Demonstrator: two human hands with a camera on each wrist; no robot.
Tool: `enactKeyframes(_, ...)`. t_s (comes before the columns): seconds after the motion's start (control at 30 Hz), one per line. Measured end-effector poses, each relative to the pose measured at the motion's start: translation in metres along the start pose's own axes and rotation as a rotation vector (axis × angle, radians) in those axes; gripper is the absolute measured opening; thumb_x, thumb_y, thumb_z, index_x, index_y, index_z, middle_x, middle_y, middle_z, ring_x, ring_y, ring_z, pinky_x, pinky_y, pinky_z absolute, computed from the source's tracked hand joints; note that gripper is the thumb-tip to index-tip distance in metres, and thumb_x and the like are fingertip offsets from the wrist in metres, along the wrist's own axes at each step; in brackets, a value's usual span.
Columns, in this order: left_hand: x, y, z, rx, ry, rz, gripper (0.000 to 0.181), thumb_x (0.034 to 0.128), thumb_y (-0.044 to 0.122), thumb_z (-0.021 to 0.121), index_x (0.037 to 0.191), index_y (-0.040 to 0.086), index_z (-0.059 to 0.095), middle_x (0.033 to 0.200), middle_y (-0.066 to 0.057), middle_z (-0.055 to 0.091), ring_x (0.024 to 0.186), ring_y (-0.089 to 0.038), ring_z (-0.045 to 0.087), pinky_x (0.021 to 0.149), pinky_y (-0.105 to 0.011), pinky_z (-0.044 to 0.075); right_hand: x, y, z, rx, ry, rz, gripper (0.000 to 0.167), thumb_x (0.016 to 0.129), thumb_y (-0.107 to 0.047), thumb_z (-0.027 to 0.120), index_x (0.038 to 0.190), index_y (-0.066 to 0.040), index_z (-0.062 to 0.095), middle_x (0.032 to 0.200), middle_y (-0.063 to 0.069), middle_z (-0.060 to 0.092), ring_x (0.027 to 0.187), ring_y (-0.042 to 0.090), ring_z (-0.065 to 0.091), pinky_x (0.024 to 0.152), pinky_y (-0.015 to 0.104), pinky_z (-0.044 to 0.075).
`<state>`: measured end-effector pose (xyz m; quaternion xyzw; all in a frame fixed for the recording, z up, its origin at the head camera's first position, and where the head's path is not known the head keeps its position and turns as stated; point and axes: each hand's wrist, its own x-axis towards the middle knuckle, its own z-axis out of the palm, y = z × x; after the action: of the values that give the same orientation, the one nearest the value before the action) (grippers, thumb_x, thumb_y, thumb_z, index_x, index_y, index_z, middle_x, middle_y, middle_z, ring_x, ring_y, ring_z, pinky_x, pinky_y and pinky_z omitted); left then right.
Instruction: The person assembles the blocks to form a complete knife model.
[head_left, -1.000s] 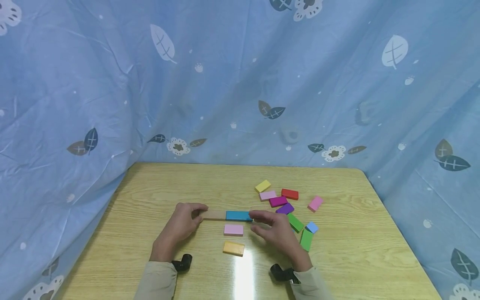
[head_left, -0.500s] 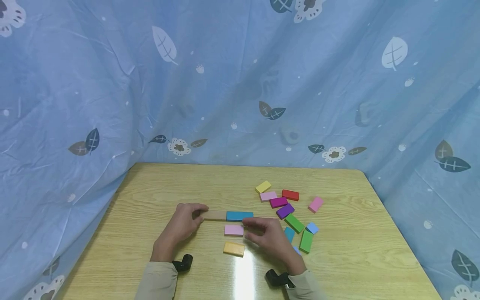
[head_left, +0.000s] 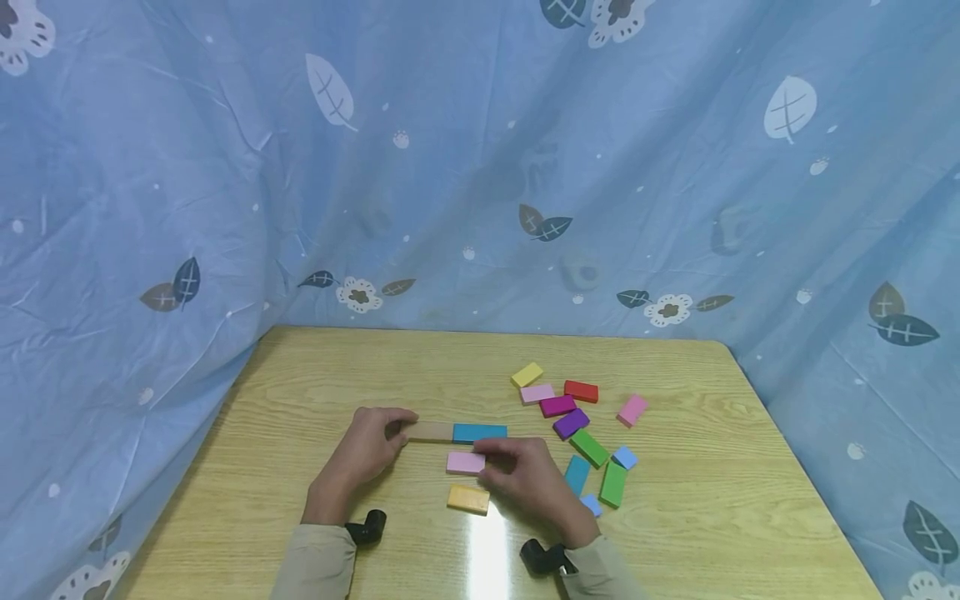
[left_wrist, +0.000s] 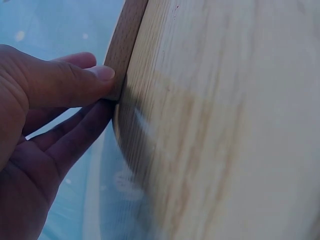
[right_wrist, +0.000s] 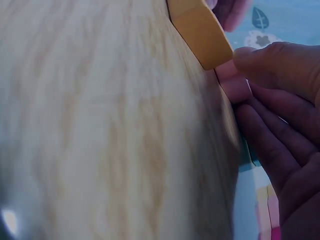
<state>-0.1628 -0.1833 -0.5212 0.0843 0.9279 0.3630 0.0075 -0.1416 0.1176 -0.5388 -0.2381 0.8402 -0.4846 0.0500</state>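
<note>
My left hand (head_left: 369, 444) pinches the left end of a natural wooden block (head_left: 431, 432) between thumb and fingers; the left wrist view shows the thumb on the block's side (left_wrist: 120, 55). A blue block (head_left: 480, 433) lies end to end with it on the right. Just in front of the blue one is a light pink block (head_left: 465, 463), its right end pinched by my right hand (head_left: 528, 479). Nearer to me, a yellow-orange block (head_left: 468, 499) lies apart from the pink one. In the right wrist view the orange block partly hides the pink block (right_wrist: 235, 88).
Several loose blocks lie right of my hands, among them a purple block (head_left: 571, 424), a red block (head_left: 581, 391), a green block (head_left: 612, 485) and a teal block (head_left: 577, 475). A patterned blue curtain (head_left: 450, 167) stands behind the wooden table (head_left: 712, 500).
My right hand has left the blue block's right end, come toward me and left, and taken hold of the pink block, which has shifted slightly left. The left hand stays put.
</note>
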Motion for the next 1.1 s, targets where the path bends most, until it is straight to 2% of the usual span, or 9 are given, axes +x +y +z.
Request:
enactKeyframes(0.2,0.0,0.001,-0.001,0.002,-0.002,-0.001,0.033,0.0956,-0.002,0.081,0.126,0.01,0.082,0.127,-0.009,0.08,0.126,-0.032,0.074,0.109,-0.053,0.06,0.003,-0.003,0.004,-0.017,-0.013,-0.008,0.037,0.091,-0.005,0.085,0.128,-0.007,0.081,0.122,0.003,0.083,0.11,0.014,0.078,0.098,0.027,0.064)
enactKeyframes(0.3,0.0,0.001,-0.001,-0.005,-0.004,-0.007,0.033,0.0957,-0.002,0.08,0.126,0.01,0.082,0.127,-0.009,0.08,0.127,-0.031,0.074,0.11,-0.052,0.06,0.003,-0.004,0.005,-0.013,-0.009,-0.02,0.035,0.093,-0.003,0.083,0.128,-0.005,0.081,0.12,0.005,0.083,0.108,0.016,0.079,0.096,0.028,0.065)
enactKeyframes(0.5,-0.001,0.001,-0.001,-0.014,-0.006,-0.004,0.033,0.096,-0.003,0.08,0.126,0.01,0.082,0.126,-0.008,0.081,0.126,-0.031,0.074,0.109,-0.052,0.06,0.0,-0.002,0.001,-0.024,0.027,-0.026,0.033,0.093,-0.005,0.084,0.125,-0.008,0.083,0.118,0.001,0.084,0.109,0.019,0.08,0.097,0.029,0.065)
enactKeyframes(0.73,-0.001,0.001,-0.003,-0.008,-0.009,0.007,0.033,0.0959,-0.003,0.08,0.126,0.01,0.082,0.126,-0.008,0.081,0.124,-0.031,0.074,0.107,-0.051,0.062,-0.013,0.008,-0.016,0.071,0.056,0.064,0.033,0.094,-0.008,0.085,0.126,-0.016,0.083,0.124,-0.003,0.082,0.117,0.015,0.076,0.102,0.026,0.062)
enactKeyframes(0.93,0.0,0.002,-0.003,-0.029,-0.006,0.004,0.032,0.0954,-0.004,0.08,0.125,0.009,0.082,0.125,-0.009,0.081,0.121,-0.03,0.076,0.103,-0.049,0.064,-0.026,0.016,-0.037,0.13,0.087,0.083,0.032,0.096,-0.01,0.084,0.129,-0.01,0.081,0.127,0.008,0.081,0.117,0.015,0.077,0.099,0.023,0.063)
enactKeyframes(1.1,0.0,0.001,-0.003,-0.023,-0.006,0.002,0.033,0.0956,-0.004,0.08,0.126,0.009,0.081,0.127,-0.01,0.08,0.125,-0.032,0.074,0.106,-0.051,0.062,-0.033,0.024,-0.053,0.165,0.116,0.087,0.034,0.097,-0.008,0.083,0.131,-0.007,0.078,0.129,0.014,0.08,0.116,0.013,0.077,0.098,0.021,0.062)
